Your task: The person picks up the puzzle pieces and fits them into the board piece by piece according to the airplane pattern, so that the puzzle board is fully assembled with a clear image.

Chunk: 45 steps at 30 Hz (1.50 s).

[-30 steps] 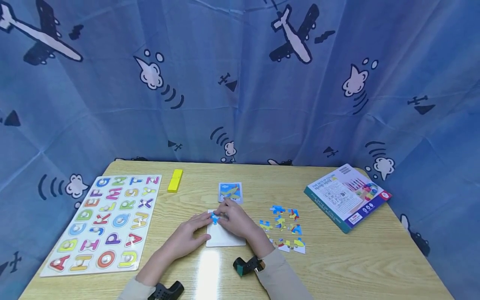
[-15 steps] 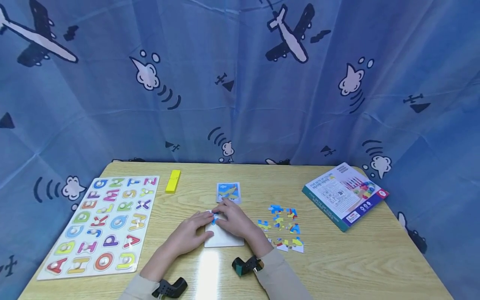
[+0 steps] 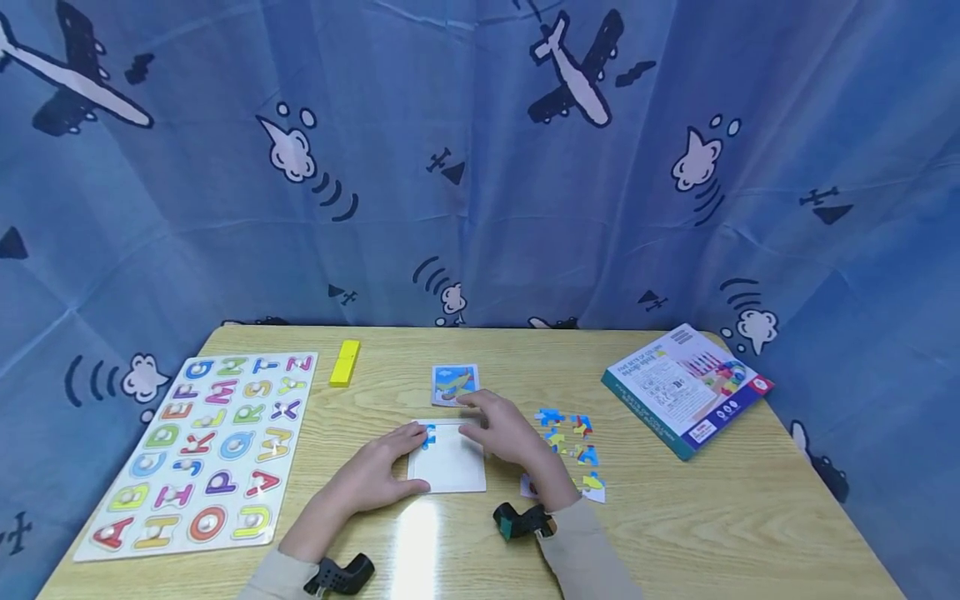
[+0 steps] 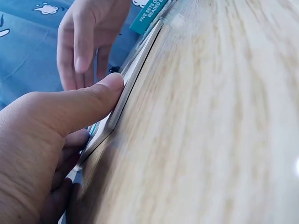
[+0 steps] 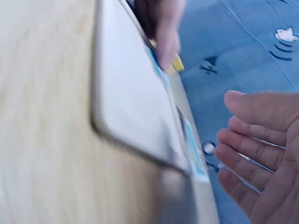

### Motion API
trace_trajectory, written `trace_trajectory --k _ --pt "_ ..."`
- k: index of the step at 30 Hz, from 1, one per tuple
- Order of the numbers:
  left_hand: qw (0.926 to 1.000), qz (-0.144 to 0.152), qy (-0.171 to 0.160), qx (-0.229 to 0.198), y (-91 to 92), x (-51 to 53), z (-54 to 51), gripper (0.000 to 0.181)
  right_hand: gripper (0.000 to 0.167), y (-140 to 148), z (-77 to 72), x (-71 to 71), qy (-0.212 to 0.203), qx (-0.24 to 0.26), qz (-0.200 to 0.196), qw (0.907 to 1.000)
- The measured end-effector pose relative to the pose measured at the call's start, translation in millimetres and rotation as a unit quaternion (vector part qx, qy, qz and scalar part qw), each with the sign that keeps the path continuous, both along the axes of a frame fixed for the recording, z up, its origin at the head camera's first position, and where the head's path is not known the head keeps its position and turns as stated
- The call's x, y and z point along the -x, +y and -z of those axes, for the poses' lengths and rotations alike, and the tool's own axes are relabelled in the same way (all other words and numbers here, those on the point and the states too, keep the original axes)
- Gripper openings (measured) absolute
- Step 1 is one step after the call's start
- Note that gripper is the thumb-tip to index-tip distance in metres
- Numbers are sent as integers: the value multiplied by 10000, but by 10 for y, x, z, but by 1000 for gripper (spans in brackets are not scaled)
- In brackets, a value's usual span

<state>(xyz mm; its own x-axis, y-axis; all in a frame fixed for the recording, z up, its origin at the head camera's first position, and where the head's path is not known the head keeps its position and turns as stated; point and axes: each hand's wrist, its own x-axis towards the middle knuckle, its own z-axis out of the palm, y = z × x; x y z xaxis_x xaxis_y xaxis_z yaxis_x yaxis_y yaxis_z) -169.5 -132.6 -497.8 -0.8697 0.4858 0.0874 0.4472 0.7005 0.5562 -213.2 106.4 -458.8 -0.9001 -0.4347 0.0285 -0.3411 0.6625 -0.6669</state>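
Note:
A white square puzzle tray [image 3: 450,467] lies mid-table, with a blue jigsaw piece [image 3: 431,439] in its far left corner. My left hand [image 3: 386,469] holds the tray's left side, fingers by the blue piece and thumb at the near edge; the left wrist view shows that thumb [image 4: 100,95] against the tray's rim. Raised over the tray's right side is my right hand [image 3: 510,433]. Its fingers [image 5: 250,140] are loosely spread, with nothing held in the right wrist view. A picture card [image 3: 453,382] of a yellow plane lies just beyond the tray.
Several loose jigsaw pieces [image 3: 582,426] lie right of the tray, partly hidden by the right forearm. An alphabet board [image 3: 206,454] covers the left of the table. A yellow block [image 3: 345,363] lies behind it, and a boxed set [image 3: 686,387] sits at the back right.
My right hand has let go of the blue piece in the corner and moved right, opening its fingers. The left hand stays at the tray. The head view has shifted slightly.

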Motion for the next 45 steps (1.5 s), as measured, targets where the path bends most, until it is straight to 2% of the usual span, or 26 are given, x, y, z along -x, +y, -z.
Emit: trace_trajectory --k 3,9,17,22,29,39,45 --pt "10000 11 -25 -12 -2 -4 20 77 43 157 -47 -31 -12 93 221 9997" --pt "10000 -9 17 -40 -3 -7 30 77 46 524 -104 -87 60 252 420 9988" --pt "9999 -9 150 -17 -2 2 22 75 46 941 -64 -58 137 225 801 9964" --pt "9998 23 169 -37 -5 2 16 75 45 1109 -40 -29 -63 279 940 9952" --pt "9999 -6 136 -67 -3 -9 -4 75 42 1194 42 28 -291 119 1105 9934" --pt "9999 -22 122 -120 1 -13 19 75 33 1191 160 74 -47 -275 1167 9928" --pt "9999 -23 103 -101 -6 -20 30 75 33 1169 164 61 29 -365 1130 9929"
